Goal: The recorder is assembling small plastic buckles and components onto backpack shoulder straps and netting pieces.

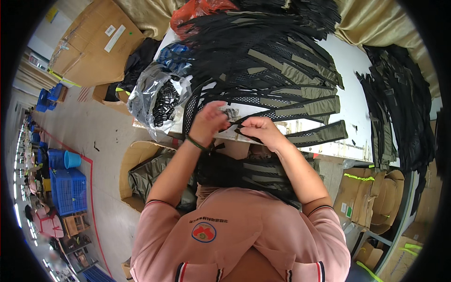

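At the near edge of the table [354,105], your right hand [262,130] pinches a black strap [246,136]; whether your blurred left hand [209,124] grips anything, I cannot tell.

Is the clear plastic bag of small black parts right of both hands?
No: the clear plastic bag sits left of the left hand.

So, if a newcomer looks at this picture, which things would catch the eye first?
Probably the big heap of dark mesh strips, with olive panels, spread over the white table. Next, the bright red plastic bag at the table's far left, and the clear bag of small black pieces nearer on the left. At the near edge, the right fingers pinch a black strip, beside the blurred left fingers.
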`<state>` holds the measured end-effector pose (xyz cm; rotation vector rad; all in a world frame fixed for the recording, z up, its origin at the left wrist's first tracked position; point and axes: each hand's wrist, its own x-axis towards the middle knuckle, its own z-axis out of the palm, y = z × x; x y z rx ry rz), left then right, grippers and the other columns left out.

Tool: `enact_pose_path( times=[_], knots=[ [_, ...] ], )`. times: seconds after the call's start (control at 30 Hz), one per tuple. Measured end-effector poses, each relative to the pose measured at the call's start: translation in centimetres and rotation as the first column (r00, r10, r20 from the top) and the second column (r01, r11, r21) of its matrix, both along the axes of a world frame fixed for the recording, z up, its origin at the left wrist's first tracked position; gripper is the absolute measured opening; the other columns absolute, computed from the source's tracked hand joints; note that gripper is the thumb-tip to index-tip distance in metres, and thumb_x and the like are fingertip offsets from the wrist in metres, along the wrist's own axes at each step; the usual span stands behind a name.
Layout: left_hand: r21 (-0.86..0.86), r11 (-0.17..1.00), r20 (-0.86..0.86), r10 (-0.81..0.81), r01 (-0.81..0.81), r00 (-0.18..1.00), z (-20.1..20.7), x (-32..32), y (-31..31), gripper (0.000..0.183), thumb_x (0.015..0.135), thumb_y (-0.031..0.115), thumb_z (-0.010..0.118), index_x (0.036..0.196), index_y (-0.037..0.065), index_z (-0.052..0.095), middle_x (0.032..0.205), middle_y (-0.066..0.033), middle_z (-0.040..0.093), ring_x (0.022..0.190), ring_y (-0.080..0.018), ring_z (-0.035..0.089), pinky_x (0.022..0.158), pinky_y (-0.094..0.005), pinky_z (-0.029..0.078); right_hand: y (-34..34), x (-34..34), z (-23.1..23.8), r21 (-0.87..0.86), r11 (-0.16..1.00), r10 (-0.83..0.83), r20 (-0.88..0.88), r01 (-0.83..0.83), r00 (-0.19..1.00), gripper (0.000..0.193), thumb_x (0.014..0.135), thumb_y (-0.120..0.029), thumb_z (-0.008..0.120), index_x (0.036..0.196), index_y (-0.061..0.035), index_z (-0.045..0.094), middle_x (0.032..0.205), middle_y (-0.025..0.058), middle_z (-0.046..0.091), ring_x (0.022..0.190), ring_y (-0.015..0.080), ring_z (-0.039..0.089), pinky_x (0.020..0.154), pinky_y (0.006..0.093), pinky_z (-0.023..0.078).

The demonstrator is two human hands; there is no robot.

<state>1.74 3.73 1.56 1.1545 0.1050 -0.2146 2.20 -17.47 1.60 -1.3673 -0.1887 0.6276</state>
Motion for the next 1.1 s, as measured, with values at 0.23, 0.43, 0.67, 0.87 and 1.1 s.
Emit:
enact_pose_path(
  times=[0.23,0.43,0.67,0.87,1.1],
  knots=[
    [0.106,0.945,0.060,-0.317,0.310,0.946,-2.3,-2.3,-3.3,0.031,0.085,-0.004,0.054,0.116,0.000,0.056,0.102,-0.0080,0.063,0.082,-0.0132,0.062,0.072,-0.0250,0.052,-1.4,-0.5,0.9,0.128,0.992,0.025,-0.106,-0.011,0.994,0.009,0.084,-0.007,0.063,0.086,0.0009,0.066,0.076,0.0020,0.064,0.067,0.0063,0.054,0.061,0.0209,0.043],
    [0.236,0.964,0.154,-0.165,0.126,0.974,-1.2,-2.8,-4.3,0.026,0.087,-0.006,0.051,0.111,-0.002,0.060,0.100,-0.0064,0.061,0.085,-0.0125,0.061,0.073,-0.0235,0.052,-1.4,-1.0,1.1,0.096,0.995,0.000,-0.199,0.019,0.980,0.009,0.083,-0.009,0.063,0.085,-0.0002,0.066,0.076,0.0024,0.064,0.066,0.0073,0.055,0.060,0.0212,0.043],
    [0.436,0.899,0.322,-0.204,0.047,0.925,-0.7,-3.2,-3.9,0.031,0.084,-0.010,0.053,0.112,0.001,0.062,0.104,-0.0042,0.052,0.089,-0.0103,0.058,0.075,-0.0208,0.049,-1.6,-1.1,1.0,0.095,0.995,0.022,-0.223,-0.001,0.975,0.010,0.083,-0.010,0.063,0.084,-0.0009,0.066,0.075,0.0017,0.063,0.066,0.0074,0.055,0.060,0.0214,0.043],
    [0.440,0.898,0.394,-0.192,-0.001,0.899,-0.9,-3.3,-4.0,0.034,0.082,-0.008,0.060,0.114,0.002,0.062,0.102,-0.0040,0.054,0.086,-0.0084,0.058,0.075,-0.0196,0.048,-1.7,-1.2,0.8,0.167,0.983,-0.034,-0.221,0.072,0.975,0.010,0.085,-0.011,0.062,0.086,-0.0012,0.065,0.075,0.0003,0.061,0.065,0.0064,0.052,0.060,0.0206,0.042],
    [0.492,0.856,0.484,-0.115,-0.161,0.868,-0.6,-3.5,-4.8,0.035,0.079,-0.005,0.065,0.113,0.005,0.064,0.094,-0.0057,0.059,0.075,-0.0079,0.056,0.064,-0.0197,0.046,-0.9,-2.0,0.8,0.202,0.966,-0.145,-0.086,0.160,0.986,0.010,0.089,-0.010,0.059,0.090,-0.0012,0.063,0.076,-0.0017,0.059,0.065,0.0040,0.048,0.061,0.0184,0.039]
  ],
)
